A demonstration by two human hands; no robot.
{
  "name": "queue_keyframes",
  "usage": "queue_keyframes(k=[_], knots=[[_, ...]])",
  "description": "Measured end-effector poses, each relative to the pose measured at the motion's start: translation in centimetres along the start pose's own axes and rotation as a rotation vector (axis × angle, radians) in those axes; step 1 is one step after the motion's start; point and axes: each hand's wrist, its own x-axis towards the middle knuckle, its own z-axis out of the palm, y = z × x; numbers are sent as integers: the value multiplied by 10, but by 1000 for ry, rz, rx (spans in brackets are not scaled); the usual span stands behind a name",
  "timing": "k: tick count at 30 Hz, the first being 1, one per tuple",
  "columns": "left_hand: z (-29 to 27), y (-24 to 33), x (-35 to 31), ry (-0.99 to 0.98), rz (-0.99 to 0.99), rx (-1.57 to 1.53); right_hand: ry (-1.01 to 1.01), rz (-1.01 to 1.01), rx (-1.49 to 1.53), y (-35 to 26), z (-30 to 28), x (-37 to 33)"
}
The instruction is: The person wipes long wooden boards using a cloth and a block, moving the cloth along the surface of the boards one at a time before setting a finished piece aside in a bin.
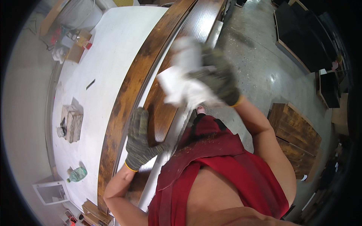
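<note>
Red apron cloth fills the near edge at five o'clock. Two gloved hands work above it: the left hand lies spread flat, palm down, on one dark stained wooden panel at the centre, while the right hand, at one o'clock, is closed around one white rag, blurred, over the panel. Farther, at nine o'clock, one green bottle and one stone block sit on the white tabletop.

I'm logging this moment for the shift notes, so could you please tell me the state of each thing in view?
Left hand: gloved, flat on the stained plank, fingers spread.
Right hand: gloved, gripping a white cloth, blurred.
White cloth: crumpled, over the plank.
Stained plank: dark brown, glossy, lying flat.
Curved wooden strip: patchy brown stain.
Green bottle: lying on its side.
</note>
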Motion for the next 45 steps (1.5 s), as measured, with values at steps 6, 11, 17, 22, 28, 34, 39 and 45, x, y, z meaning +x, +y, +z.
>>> queue_keyframes(k=[6, 11, 17, 22, 28, 34, 39, 45], knots=[[9, 13, -6, 29, -67, 102, -396, 118, -274, 38, 50, 50], [16, 15, -18, 40, -160, 79, -314, 156, -260, 125, -6, 114], [14, 21, -16, -16, -221, 164, -92, 41, -763, 265, -130, 232], [10, 24, -17, -89, -289, 213, 76, 248, -877, 339, -228, 323], [11, 33, -15, -136, -400, 264, 210, 98, -1141, 434, -278, 388], [15, 31, -9, -146, -355, 391, 135, -59, -869, 383, -255, 367], [17, 30, -10, -71, -336, 332, -51, -152, -760, 315, -186, 320], [15, 28, -1, -7, -304, 257, -192, -172, -663, 196, -84, 223]])
